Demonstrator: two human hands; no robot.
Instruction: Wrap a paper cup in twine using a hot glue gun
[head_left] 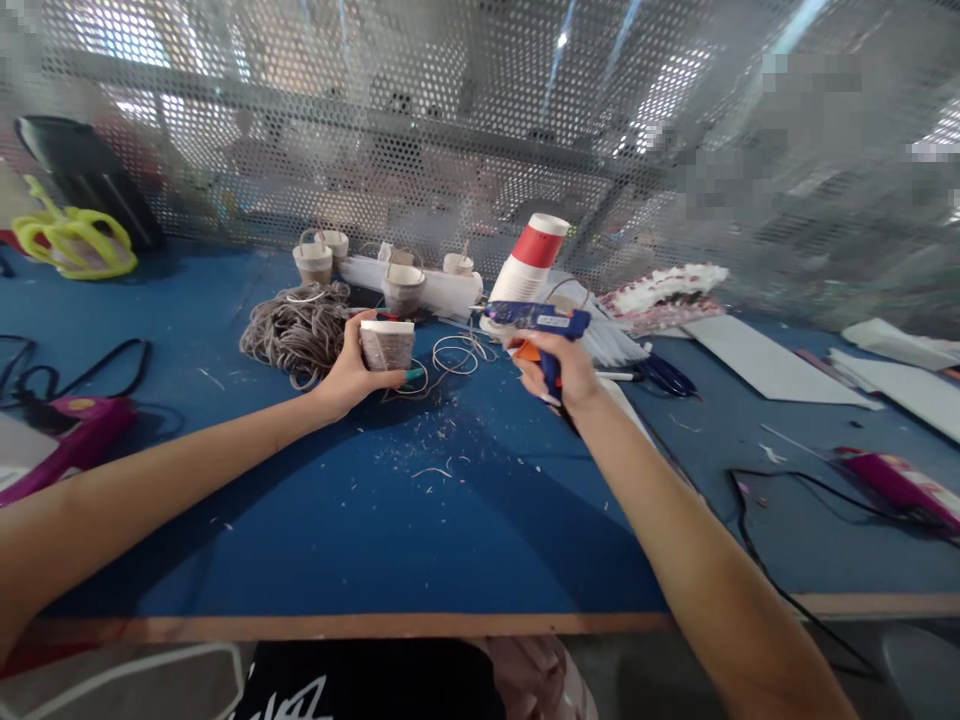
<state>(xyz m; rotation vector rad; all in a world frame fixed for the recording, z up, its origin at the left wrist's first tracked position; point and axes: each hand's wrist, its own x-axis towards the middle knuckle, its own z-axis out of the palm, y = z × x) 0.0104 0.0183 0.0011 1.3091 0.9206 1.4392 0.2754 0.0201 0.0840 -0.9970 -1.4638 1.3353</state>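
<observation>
The left hand [346,372] is partly open in a curved grip, with a small cord-wrapped cup [387,348] held between the thumb on the near side and the fingers toward the far side. The cup is roughly upright, its white rim uppermost. The left forearm reaches in from the lower left, and the thumb points right.

The right hand [561,368] is well to the right of the cup, closed around the handle of a blue glue gun [538,318]. Whether its trigger is pressed cannot be told. The nozzle points left, apart from the cup and a little higher in view. The right forearm slants up and left from the lower right.

Relative to the cup: a heap of grey yarn [294,332] lies just to the left, beside the left hand. Loops of thin cord [459,354] lie to the right, between the two hands. A small cup with a handle [403,290] stands behind. A stack of paper cups [528,262], with a red band, leans beyond the glue gun. A magenta glue gun [904,487] lies far to the right. Pale scraps [433,472] are scattered in front on the blue table [420,560].
</observation>
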